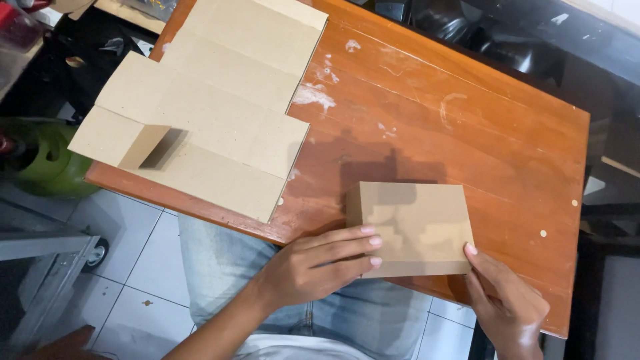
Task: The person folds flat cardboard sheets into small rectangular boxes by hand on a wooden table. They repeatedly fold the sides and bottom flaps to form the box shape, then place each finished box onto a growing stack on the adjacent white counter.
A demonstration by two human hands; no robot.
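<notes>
Folded cardboard box [415,227], flat, long axis left-right, both hands' fingers [363,245] gripping

Around my worktable

My table [467,127] is orange-brown wood, scuffed with pale paint smears, set at a slant across my view. A large flat sheet of cut and creased cardboard [213,107] lies unfolded on its far left part, one small flap [150,147] standing up and throwing a shadow. Off the left edge a green rounded container [47,160] sits on the white tiled floor [133,267], near a grey metal frame on a small black wheel [97,253]. My pale jeans [213,260] show below the table edge. Dark, glossy shapes crowd the top right, too dim to tell.
</notes>
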